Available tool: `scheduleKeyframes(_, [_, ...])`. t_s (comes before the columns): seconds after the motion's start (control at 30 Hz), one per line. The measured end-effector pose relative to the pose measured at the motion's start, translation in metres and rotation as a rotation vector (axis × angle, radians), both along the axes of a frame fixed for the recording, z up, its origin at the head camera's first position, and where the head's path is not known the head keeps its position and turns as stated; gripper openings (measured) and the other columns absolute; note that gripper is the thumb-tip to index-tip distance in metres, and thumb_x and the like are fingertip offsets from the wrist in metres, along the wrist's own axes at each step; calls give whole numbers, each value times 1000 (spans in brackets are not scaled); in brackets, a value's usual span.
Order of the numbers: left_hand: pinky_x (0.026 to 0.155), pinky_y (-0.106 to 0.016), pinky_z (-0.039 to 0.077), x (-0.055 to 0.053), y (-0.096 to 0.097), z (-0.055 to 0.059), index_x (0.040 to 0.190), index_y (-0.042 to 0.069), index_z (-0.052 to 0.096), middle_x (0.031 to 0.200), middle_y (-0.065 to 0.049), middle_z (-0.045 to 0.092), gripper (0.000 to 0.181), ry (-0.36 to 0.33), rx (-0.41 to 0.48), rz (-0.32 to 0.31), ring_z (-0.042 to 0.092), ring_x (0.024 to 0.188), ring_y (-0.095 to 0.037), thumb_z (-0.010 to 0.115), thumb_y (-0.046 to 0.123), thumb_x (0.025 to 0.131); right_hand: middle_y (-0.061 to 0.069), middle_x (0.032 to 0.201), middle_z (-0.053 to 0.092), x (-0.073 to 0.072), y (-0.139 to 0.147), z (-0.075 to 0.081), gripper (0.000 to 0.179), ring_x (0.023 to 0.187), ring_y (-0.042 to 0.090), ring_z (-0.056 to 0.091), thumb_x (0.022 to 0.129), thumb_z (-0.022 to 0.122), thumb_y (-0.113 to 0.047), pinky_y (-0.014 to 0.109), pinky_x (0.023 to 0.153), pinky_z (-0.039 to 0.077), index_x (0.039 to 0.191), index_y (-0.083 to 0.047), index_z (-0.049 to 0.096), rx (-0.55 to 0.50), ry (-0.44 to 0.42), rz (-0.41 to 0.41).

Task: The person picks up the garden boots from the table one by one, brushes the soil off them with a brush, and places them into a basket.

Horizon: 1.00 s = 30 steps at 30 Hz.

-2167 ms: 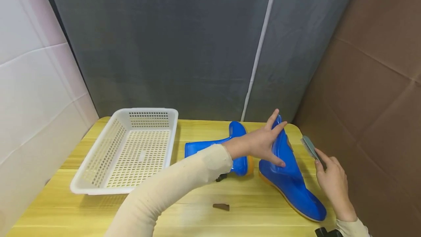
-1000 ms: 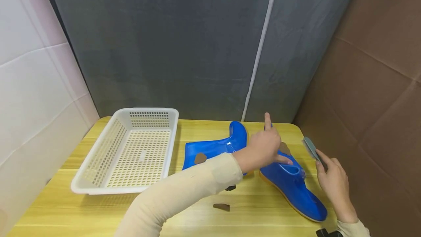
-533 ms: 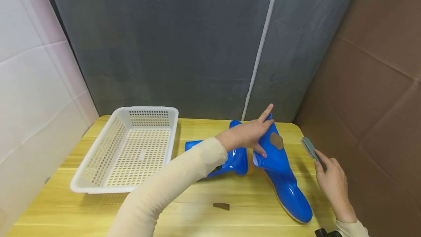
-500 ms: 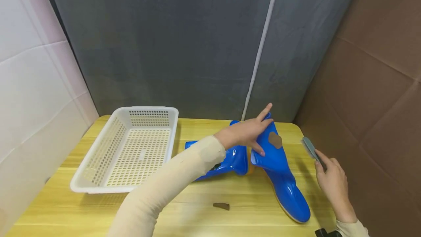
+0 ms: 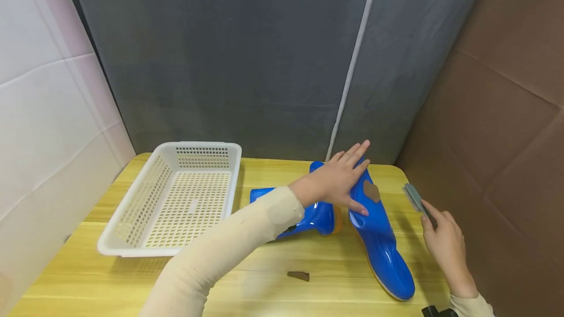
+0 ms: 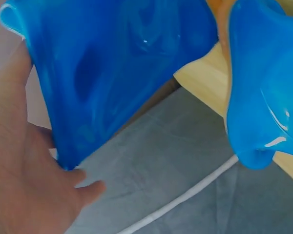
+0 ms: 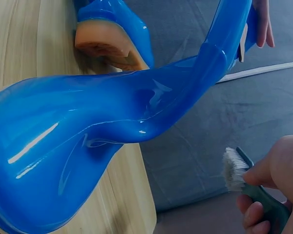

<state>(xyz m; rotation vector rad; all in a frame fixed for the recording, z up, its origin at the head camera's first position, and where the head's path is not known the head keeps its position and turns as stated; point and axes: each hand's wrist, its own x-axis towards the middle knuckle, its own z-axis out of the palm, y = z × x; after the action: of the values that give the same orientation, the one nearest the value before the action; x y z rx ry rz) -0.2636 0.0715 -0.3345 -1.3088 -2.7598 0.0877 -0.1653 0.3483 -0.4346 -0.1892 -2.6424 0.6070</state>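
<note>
My left hand (image 5: 339, 180) lies spread across the top of a blue rubber boot (image 5: 392, 268), its fingers straight at the far edge of the shaft and its thumb at the near edge. In the left wrist view the thumb meets the rim of the shaft (image 6: 102, 63). The boot's toe points toward me, and a brown patch (image 5: 371, 191) sticks to the shaft. Off to the right, my right hand (image 5: 446, 246) grips a small brush (image 5: 414, 196) by its grey-green handle. White bristles (image 7: 233, 170) show in the right wrist view, apart from the boot.
A second blue boot (image 5: 320, 216) lies on its side to the left, partly hidden by my left forearm. Farther left stands a white perforated basket (image 5: 235, 180). One brown piece (image 5: 298, 276) lies on the wooden table (image 5: 246, 292). Cloth walls enclose the back and sides.
The boot under my left hand has shifted left, its toe with it, and its shaft has straightened from a folded shape, baring the brown patch. My right hand with the brush stays put.
</note>
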Motion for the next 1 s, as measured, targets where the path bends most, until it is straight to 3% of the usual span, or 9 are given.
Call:
scheduleKeyframes(0.13, [124, -45, 26, 3, 1, -1, 160, 14, 13, 164, -8, -30, 125, -51, 12, 18, 10, 157, -28, 53, 89, 69, 24, 104, 60, 1, 0, -1, 41, 61, 21, 43, 101, 50, -17, 30, 51, 30, 141, -9, 55, -2, 0, 1])
scheduleKeyframes(0.23, [124, -45, 26, 2, -1, -4, 160, 14, 13, 164, -8, -29, 126, -47, 16, 11, 14, 157, -27, 57, 87, 67, 23, 104, 60, 1, -1, -1, 41, 61, 21, 44, 101, 51, -17, 30, 52, 30, 141, -10, 55, -2, 3, 1])
scheduleKeyframes(0.4, [126, -46, 21, -6, -7, -13, 160, 16, 11, 165, -9, -25, 127, -13, 13, 7, 6, 158, -28, 60, 85, 66, 24, 106, 60, 1, -1, -2, 41, 60, 21, 43, 101, 50, -17, 30, 51, 30, 141, -10, 55, -3, 0, 5])
scheduleKeyframes(0.67, [126, -51, 15, -10, -18, -27, 161, 19, 4, 165, -8, -25, 125, -74, 58, 31, -6, 157, -29, 61, 83, 69, 24, 107, 60, 1, -3, -3, 42, 60, 21, 42, 102, 50, -17, 30, 51, 29, 143, -10, 54, -5, -9, 14])
scheduleKeyframes(1.0, [124, -55, 21, -2, -24, -41, 160, 25, 2, 166, -7, -23, 118, -186, 151, 126, 10, 157, -33, 53, 86, 74, 24, 103, 60, 0, -4, -4, 41, 59, 20, 42, 101, 52, -16, 30, 51, 30, 141, -9, 55, -3, -7, 31])
